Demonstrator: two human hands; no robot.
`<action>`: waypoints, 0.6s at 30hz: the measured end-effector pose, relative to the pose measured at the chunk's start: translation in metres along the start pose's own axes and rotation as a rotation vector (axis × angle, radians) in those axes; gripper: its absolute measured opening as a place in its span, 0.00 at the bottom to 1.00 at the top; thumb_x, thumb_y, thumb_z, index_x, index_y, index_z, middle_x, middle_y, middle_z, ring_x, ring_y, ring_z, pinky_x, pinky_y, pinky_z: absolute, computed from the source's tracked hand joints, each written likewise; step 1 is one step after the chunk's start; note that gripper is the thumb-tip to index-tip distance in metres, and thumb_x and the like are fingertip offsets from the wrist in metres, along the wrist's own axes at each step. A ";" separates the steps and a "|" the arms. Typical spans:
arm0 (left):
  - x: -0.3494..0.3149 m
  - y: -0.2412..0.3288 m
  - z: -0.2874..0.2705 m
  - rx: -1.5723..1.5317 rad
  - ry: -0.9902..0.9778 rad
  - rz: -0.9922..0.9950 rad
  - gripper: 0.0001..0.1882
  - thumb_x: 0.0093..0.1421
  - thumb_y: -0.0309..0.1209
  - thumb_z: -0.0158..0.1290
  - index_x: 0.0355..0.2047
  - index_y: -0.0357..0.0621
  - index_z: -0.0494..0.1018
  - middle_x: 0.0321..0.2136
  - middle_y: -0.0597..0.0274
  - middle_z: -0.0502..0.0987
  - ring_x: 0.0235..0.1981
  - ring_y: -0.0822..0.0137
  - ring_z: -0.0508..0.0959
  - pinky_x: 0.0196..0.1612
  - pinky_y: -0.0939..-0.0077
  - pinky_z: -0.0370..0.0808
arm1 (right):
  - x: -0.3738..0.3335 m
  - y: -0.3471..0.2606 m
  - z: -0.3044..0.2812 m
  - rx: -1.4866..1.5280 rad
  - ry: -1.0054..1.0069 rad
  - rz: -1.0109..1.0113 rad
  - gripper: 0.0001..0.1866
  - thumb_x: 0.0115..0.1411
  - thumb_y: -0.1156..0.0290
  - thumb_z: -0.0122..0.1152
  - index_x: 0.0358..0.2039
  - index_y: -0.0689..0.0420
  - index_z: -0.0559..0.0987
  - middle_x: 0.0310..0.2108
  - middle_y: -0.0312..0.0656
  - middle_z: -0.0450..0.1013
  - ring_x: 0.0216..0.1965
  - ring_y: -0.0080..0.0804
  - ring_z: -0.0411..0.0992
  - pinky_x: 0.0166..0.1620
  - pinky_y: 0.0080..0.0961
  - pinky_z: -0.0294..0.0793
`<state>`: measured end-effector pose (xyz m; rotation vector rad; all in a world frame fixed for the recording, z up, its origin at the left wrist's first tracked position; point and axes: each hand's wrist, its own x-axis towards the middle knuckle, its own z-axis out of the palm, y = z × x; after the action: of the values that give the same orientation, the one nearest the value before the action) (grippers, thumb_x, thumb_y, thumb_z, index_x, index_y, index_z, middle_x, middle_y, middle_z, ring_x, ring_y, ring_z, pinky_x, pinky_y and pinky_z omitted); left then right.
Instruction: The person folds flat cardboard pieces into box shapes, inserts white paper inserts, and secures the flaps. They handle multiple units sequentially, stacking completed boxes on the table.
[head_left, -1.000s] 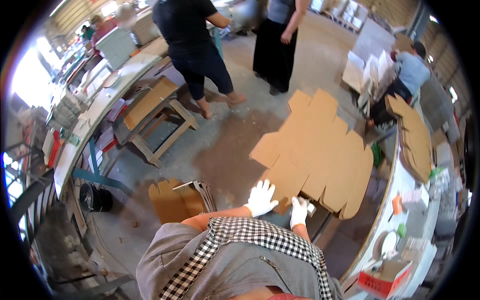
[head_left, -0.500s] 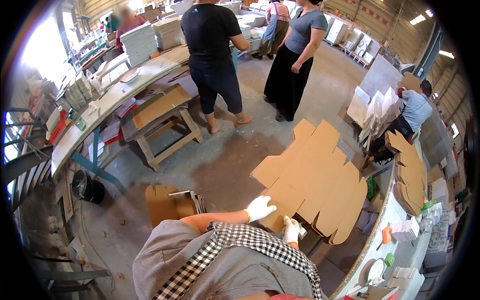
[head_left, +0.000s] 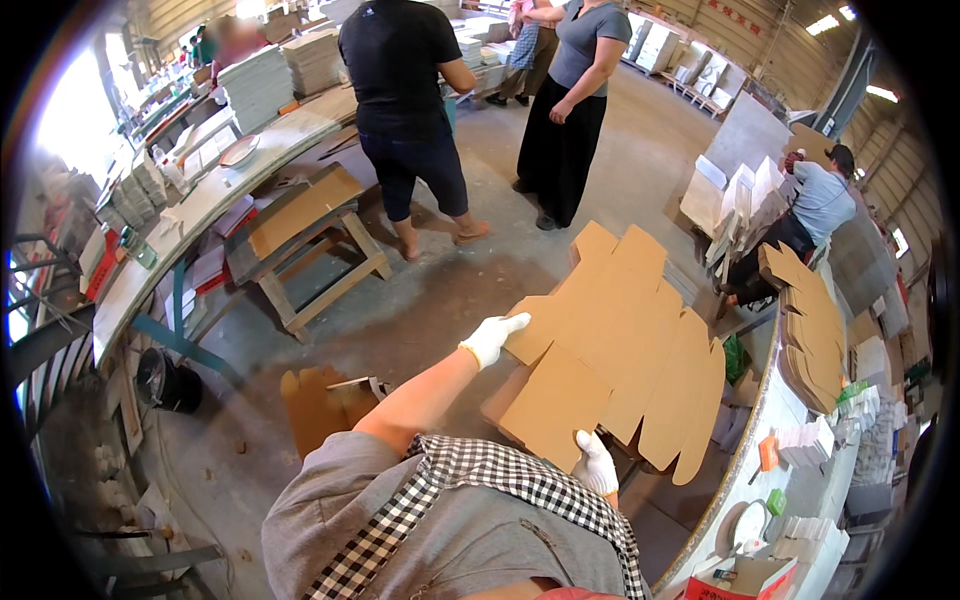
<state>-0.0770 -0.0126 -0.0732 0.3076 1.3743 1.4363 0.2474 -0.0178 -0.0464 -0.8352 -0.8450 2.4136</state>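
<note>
In front of me lies a flat, die-cut brown cardboard box blank [head_left: 625,325] with tabs and slots along its edges. My left hand [head_left: 488,340], in a white glove, is closed on the blank's left edge, its fingertips at a corner tab. At the near edge my right hand [head_left: 597,467], also gloved, grips the near panel [head_left: 555,400], its thumb on top; its other fingers are partly hidden. More cardboard shows below the blank's left side. What supports it is mostly covered.
A curved worktable [head_left: 740,470] at right holds stacked cardboard blanks [head_left: 808,330] and small white boxes [head_left: 805,442]. A wooden stand [head_left: 320,270] and black bucket [head_left: 168,380] are at left. Two people stand ahead; another person [head_left: 820,195] works at far right.
My left hand has moved forward and left, from the near panel to the blank's left edge. My right hand has shifted slightly right, and the near panel now angles out to the left.
</note>
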 end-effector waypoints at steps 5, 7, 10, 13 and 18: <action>0.022 -0.005 -0.007 0.112 -0.161 -0.062 0.26 0.60 0.40 0.61 0.54 0.38 0.72 0.42 0.61 0.79 0.32 0.70 0.78 0.22 0.74 0.72 | 0.018 0.027 -0.071 0.209 0.108 0.109 0.23 0.62 0.54 0.63 0.52 0.53 0.73 0.46 0.38 0.74 0.42 0.34 0.74 0.43 0.29 0.76; 0.022 -0.009 -0.012 0.111 -0.156 -0.066 0.25 0.60 0.40 0.62 0.52 0.38 0.72 0.41 0.61 0.80 0.31 0.72 0.78 0.20 0.76 0.70 | 0.017 0.031 -0.096 0.475 0.253 -0.031 0.24 0.61 0.45 0.62 0.48 0.50 0.74 0.41 0.37 0.76 0.36 0.32 0.75 0.35 0.29 0.81; 0.006 -0.006 -0.002 0.139 -0.067 -0.073 0.23 0.60 0.39 0.61 0.49 0.37 0.73 0.36 0.64 0.79 0.27 0.73 0.77 0.17 0.78 0.69 | 0.025 0.026 -0.135 0.591 0.374 -0.213 0.23 0.59 0.48 0.68 0.48 0.47 0.76 0.42 0.31 0.77 0.35 0.28 0.76 0.31 0.31 0.83; 0.015 -0.017 -0.011 0.204 -0.145 -0.060 0.26 0.59 0.40 0.62 0.51 0.33 0.72 0.35 0.63 0.80 0.25 0.72 0.77 0.16 0.77 0.69 | 0.042 0.018 -0.150 0.462 0.432 -0.187 0.18 0.59 0.54 0.68 0.46 0.46 0.77 0.41 0.28 0.77 0.36 0.24 0.75 0.25 0.22 0.75; 0.003 0.002 0.007 0.538 -0.014 0.105 0.24 0.58 0.39 0.61 0.45 0.29 0.74 0.33 0.53 0.80 0.22 0.65 0.79 0.16 0.73 0.73 | 0.042 -0.005 -0.133 -0.128 0.519 -0.210 0.15 0.60 0.66 0.66 0.48 0.48 0.77 0.41 0.27 0.77 0.36 0.21 0.74 0.23 0.17 0.65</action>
<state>-0.0736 -0.0064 -0.0711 0.7420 1.7410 1.1209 0.3069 0.0634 -0.1431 -1.2769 -0.8300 1.8492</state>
